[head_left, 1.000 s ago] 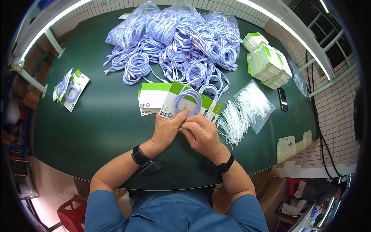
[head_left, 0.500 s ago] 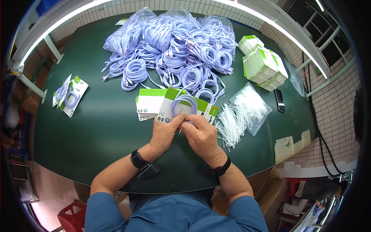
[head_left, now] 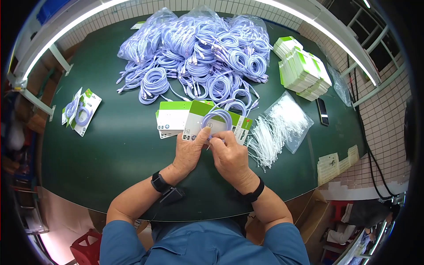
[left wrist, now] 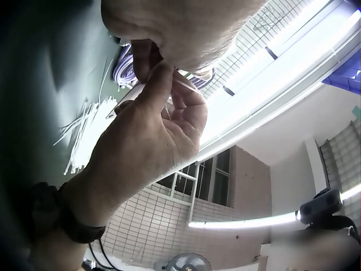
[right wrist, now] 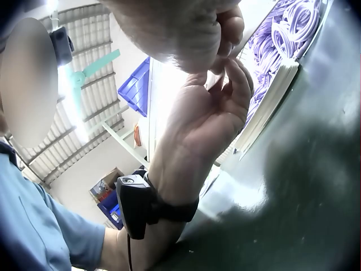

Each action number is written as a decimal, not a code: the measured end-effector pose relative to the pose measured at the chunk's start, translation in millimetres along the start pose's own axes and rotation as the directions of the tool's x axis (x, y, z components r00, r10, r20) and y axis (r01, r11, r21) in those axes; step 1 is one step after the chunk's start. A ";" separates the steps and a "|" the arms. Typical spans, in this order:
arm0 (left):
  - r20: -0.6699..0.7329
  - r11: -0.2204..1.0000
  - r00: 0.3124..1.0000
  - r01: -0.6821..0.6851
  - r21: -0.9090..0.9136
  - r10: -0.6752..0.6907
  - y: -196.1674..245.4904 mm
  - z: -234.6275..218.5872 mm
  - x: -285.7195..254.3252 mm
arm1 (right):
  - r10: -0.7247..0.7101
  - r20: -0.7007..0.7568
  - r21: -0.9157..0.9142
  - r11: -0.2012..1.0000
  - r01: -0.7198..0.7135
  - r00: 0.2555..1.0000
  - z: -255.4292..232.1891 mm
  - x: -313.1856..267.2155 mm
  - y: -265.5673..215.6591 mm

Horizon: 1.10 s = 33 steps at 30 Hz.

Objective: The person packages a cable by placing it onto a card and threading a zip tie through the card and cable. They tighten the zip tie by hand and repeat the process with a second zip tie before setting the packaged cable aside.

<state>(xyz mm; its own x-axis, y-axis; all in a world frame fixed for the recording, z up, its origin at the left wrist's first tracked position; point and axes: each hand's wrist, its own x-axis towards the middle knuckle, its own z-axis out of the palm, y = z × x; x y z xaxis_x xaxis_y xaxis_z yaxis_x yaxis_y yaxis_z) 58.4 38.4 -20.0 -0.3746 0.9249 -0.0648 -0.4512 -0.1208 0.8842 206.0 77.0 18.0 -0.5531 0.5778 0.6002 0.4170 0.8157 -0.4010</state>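
My left hand [head_left: 187, 152] grips a white-and-green packaging card [head_left: 192, 125], its thumb pressing a coiled lilac cable [head_left: 216, 113] against the card's face. Close beside it, my right hand [head_left: 232, 157] pinches a thin white cable tie [head_left: 208, 147] at the lower side of the coil. A white strip of the tie [left wrist: 187, 84] also shows between the fingers in the left wrist view. Behind the held card lies a stack of similar cards [head_left: 173, 118]. In the right wrist view the right hand [right wrist: 175, 28] hides most of the fingertip contact.
Lilac cables [head_left: 194, 57], some bagged, are heaped at the back. Loose white cable ties [head_left: 267, 145] spill from a clear bag on the right, near a phone [head_left: 322, 111] and piled cards [head_left: 302, 68]. Carded cables [head_left: 84, 112] lie at the left on the green table [head_left: 110, 163].
Both hands stay together at the card's lower edge. The right fingers have shifted slightly along the bottom of the coil, and the head view has moved a little.
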 end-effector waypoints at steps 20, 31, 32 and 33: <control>0.020 1.000 1.000 -0.022 0.017 0.022 14.5 3.3 -1.7 | -0.100 -0.131 0.094 0.989 0.113 0.986 2.8 -0.3 8.1; 0.070 0.997 0.995 -0.064 -0.041 0.067 32.2 10.1 -2.6 | -0.161 -0.203 0.104 0.977 0.184 0.966 0.1 -1.4 0.5; 0.069 0.997 0.995 -0.074 -0.024 0.075 32.1 10.0 -2.3 | -0.163 -0.210 0.106 0.977 0.188 0.964 -0.1 -1.3 0.0; 0.068 0.996 0.994 -0.085 -0.009 0.085 32.0 10.0 -1.8 | -0.166 -0.217 0.106 0.976 0.192 0.962 -0.2 -1.0 -0.2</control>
<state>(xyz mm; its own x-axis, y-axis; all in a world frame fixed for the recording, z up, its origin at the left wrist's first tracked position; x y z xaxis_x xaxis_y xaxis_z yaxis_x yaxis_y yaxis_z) 52.8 36.5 13.0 -0.3560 0.9335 0.0420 -0.4252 -0.2019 0.8823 206.6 76.2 17.7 -0.4452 0.4141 0.7939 0.2239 0.9099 -0.3491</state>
